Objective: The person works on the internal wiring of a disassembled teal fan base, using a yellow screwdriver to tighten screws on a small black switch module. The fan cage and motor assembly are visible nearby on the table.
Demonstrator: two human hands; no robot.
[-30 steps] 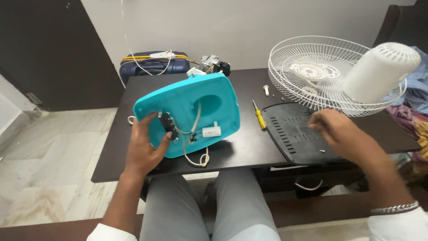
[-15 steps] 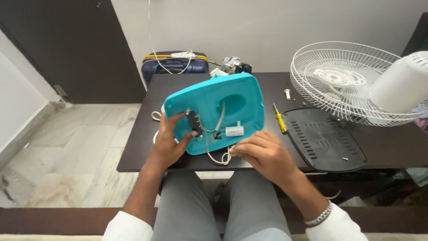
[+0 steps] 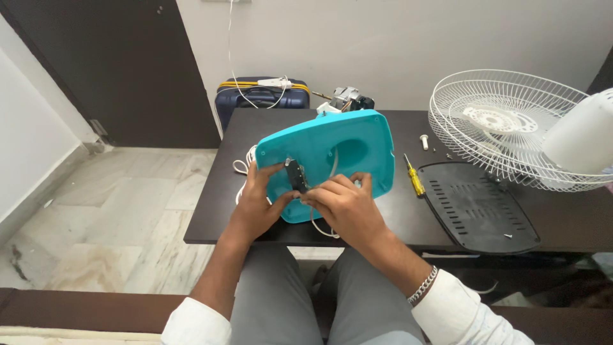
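A turquoise plastic fan base stands tilted on the dark table, its hollow underside facing me. My left hand grips its lower left edge, thumb beside a small black switch block mounted inside. My right hand covers the lower middle of the base, fingertips pinched at the switch block and the white wires there. A white cord loops out behind the base on the left.
A yellow-handled screwdriver and a black vented cover plate lie right of the base. A white wire fan grille and white motor housing sit at the far right. A dark blue suitcase stands behind the table.
My right hand came from the black cover plate over to the base and now rests on the switch block. The view has shifted left, and the left hand keeps its grip.
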